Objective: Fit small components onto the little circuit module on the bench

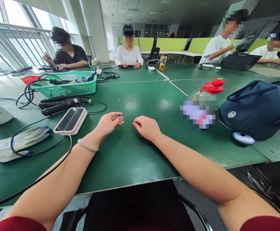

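Both my forearms rest on the green table (135,150). My left hand (108,123) is curled, its thumb and fingers pinching a tiny metallic thing (118,117) that is too small to name. A clear bangle (88,146) sits on that wrist. My right hand (147,127) lies a short gap to the right, fingers closed in a pinch, fingertips pointing at the left hand. Whatever it holds is hidden.
A phone on a white power bank (70,120) with a black cable lies left of my hands, work gloves (12,144) farther left. A green basket (67,85), black tools, a red-capped bottle (206,98), a navy bag (257,109) and a mouse (243,138) stand around. Several people sit at the far side.
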`<move>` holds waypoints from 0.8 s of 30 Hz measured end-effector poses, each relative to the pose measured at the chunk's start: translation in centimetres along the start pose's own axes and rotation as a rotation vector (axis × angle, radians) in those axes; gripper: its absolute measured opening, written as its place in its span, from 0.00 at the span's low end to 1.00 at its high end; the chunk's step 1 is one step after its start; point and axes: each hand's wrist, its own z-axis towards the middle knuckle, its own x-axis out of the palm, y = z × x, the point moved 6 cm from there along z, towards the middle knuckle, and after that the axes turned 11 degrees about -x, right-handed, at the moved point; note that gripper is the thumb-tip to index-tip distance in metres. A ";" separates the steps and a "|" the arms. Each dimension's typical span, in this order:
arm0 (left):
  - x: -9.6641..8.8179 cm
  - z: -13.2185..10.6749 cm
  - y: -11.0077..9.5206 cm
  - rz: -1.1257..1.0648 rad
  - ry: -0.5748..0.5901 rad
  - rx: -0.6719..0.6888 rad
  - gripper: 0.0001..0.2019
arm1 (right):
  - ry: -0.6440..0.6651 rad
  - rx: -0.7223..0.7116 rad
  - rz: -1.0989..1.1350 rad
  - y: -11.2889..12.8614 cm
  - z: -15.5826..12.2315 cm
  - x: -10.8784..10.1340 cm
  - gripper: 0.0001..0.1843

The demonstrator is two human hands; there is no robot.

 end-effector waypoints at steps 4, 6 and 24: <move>-5.2 -0.2 -0.5 0.900 -0.481 -0.031 0.19 | 0.012 0.071 0.060 -1.1 -0.1 -0.2 0.14; -6.5 -0.1 0.0 1.117 -0.536 -0.101 0.19 | 0.018 0.095 0.088 -1.4 -0.2 -0.2 0.14; -8.4 1.7 1.9 1.075 -0.451 -0.197 0.16 | 0.046 0.099 0.176 -1.6 0.1 0.5 0.14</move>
